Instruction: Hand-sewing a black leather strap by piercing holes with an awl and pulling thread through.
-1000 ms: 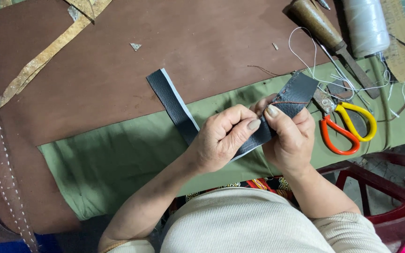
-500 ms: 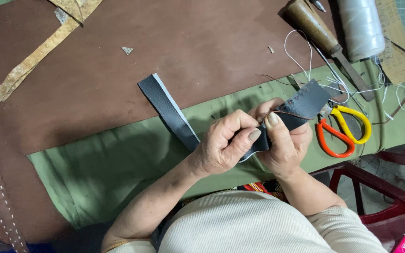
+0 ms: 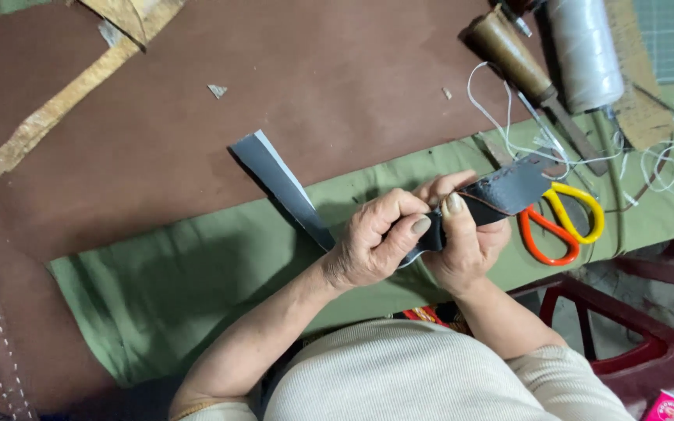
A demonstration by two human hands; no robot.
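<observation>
A long dark leather strap [image 3: 284, 181] with a pale underside runs from the brown sheet down into my hands and out to the right, where its stitched end [image 3: 509, 191] sticks up. My left hand [image 3: 376, 242] pinches the strap near its middle between thumb and fingers. My right hand [image 3: 462, 234] grips the same strap just to the right, thumb on top. White thread [image 3: 509, 140] trails from the stitched end across the table.
A large brown leather sheet [image 3: 313, 86] lies over green cloth [image 3: 181, 288]. Orange-and-yellow scissors [image 3: 559, 222], a wooden-handled awl [image 3: 520, 66], a spool of white thread [image 3: 583, 51] and tan leather offcuts [image 3: 48, 117] lie around. A red plastic stool [image 3: 633, 343] stands below right.
Both hands have kept hold of the strap and shifted slightly. The view has drifted, so the strap's free end now lies a little further left.
</observation>
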